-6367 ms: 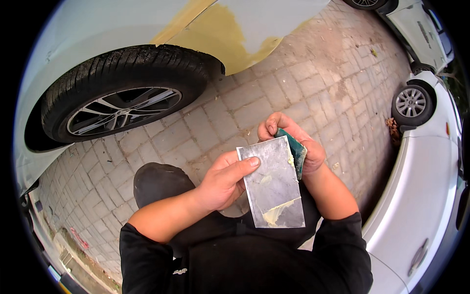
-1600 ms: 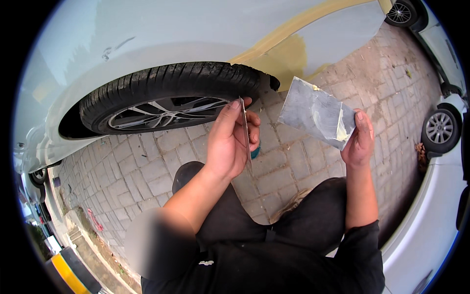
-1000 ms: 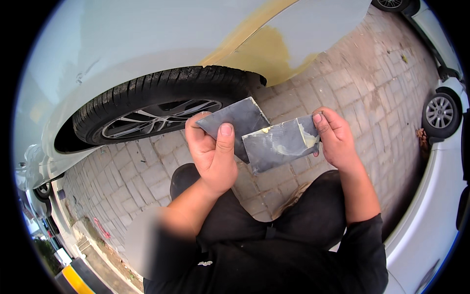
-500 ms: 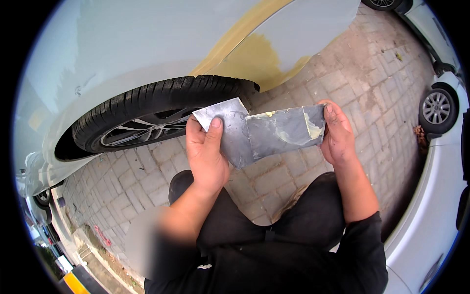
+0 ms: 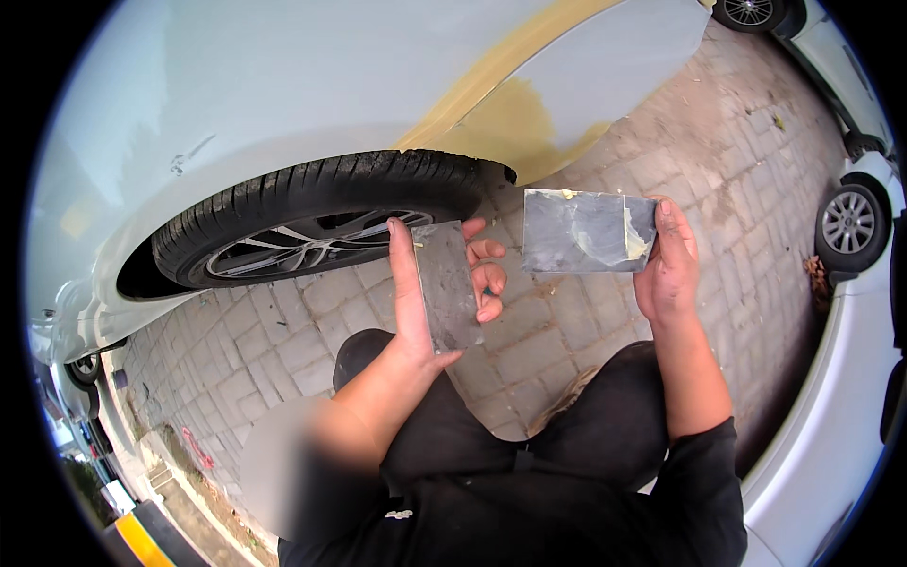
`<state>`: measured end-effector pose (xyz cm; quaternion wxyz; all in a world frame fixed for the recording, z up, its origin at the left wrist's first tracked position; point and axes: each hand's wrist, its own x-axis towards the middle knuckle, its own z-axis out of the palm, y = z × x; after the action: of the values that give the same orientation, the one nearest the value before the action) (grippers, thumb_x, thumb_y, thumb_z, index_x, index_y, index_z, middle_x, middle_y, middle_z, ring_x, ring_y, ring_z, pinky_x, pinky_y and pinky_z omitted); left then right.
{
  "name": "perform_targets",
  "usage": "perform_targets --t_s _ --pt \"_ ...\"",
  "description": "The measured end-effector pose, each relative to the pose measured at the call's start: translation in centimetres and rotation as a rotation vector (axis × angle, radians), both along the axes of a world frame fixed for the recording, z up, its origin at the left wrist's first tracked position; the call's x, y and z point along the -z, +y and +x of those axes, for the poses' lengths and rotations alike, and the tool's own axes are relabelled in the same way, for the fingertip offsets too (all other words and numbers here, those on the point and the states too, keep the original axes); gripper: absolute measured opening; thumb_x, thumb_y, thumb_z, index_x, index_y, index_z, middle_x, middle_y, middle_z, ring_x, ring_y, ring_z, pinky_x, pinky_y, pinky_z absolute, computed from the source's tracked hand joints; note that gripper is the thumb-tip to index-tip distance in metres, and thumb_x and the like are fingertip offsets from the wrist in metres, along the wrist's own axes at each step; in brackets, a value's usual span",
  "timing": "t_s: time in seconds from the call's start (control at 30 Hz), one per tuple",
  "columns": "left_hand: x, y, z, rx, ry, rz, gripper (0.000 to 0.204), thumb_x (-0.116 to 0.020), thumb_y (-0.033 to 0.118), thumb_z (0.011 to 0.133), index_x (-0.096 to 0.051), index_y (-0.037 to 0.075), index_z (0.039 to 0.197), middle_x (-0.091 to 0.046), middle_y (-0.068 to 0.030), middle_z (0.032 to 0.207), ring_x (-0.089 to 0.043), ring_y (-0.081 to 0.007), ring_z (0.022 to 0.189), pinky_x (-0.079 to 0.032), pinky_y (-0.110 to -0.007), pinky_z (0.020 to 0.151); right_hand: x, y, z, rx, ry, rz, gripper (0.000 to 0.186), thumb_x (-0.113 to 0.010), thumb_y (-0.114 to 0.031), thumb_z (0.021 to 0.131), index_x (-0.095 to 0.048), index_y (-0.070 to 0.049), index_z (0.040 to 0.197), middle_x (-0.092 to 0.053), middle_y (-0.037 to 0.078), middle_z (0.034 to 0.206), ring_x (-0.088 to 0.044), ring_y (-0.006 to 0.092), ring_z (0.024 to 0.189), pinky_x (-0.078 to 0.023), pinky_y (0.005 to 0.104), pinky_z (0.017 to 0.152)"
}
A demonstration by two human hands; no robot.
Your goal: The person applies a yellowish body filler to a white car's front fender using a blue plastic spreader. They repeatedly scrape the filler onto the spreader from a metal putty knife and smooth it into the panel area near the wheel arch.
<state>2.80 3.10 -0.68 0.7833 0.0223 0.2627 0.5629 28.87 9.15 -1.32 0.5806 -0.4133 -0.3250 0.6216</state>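
In my left hand [image 5: 412,317] sits a flat grey putty spreader [image 5: 449,288], its long side pointing away from me. My thumb lies along its left edge, and my curled fingertips show past its right edge. My right hand [image 5: 667,274] pinches the right end of a second grey putty spreader [image 5: 557,236], held level, with the thumb on top and the fingers mostly hidden. Smears and a ridge of pale yellow putty [image 5: 636,244] cover part of its face, mostly near my thumb. A gap separates the two spreaders.
Ahead is a pale car panel [image 5: 283,76] with yellow filler patches [image 5: 505,123] behind the wheel arch. Its black tyre [image 5: 321,189] stands just beyond my left hand. Brick paving [image 5: 529,350] lies below. A white car [image 5: 831,340] borders the right side.
The two spreaders overlapped before and are now apart. The left one has turned more upright, with my thumb shifted from its face to its edge. The right one has moved slightly right.
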Motion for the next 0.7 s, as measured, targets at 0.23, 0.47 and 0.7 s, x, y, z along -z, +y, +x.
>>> perform_targets --t_s 0.23,0.47,0.7 --pt "-1.1 0.4 0.8 0.045 0.222 0.020 0.073 -0.047 0.060 0.096 -0.045 -0.002 0.134 -0.053 -0.0236 0.131 -0.061 -0.0284 0.098 -0.053 -0.038 0.080 0.0 0.2 0.5 0.022 -0.046 0.137 0.027 -0.049 -0.026 0.106 -0.060 -0.002 0.109 -0.066 0.006 0.098 -0.061 0.0128 0.092 -0.048 0.0292 0.085" --pt "0.2 -0.2 0.2 -0.044 0.497 0.187 0.047 -0.043 0.028 0.105 -0.050 -0.008 0.135 -0.059 -0.0240 0.132 -0.062 -0.0318 0.116 -0.049 -0.042 0.100 -0.1 -0.5 0.4 0.157 -0.331 0.299 0.025 -0.051 -0.021 0.105 -0.062 0.001 0.107 -0.060 -0.001 0.091 -0.051 0.0054 0.084 -0.042 0.0226 0.077" --pt "-0.5 -0.8 1.5 -0.253 0.578 0.214 0.025 -0.053 0.018 0.104 -0.061 0.000 0.120 -0.067 -0.0056 0.117 -0.061 -0.0119 0.105 -0.048 -0.030 0.094 -1.2 -2.5 -0.7 0.092 -0.348 0.331 0.025 -0.052 -0.021 0.105 -0.061 0.002 0.108 -0.058 -0.002 0.091 -0.048 0.0043 0.083 -0.040 0.0209 0.076"
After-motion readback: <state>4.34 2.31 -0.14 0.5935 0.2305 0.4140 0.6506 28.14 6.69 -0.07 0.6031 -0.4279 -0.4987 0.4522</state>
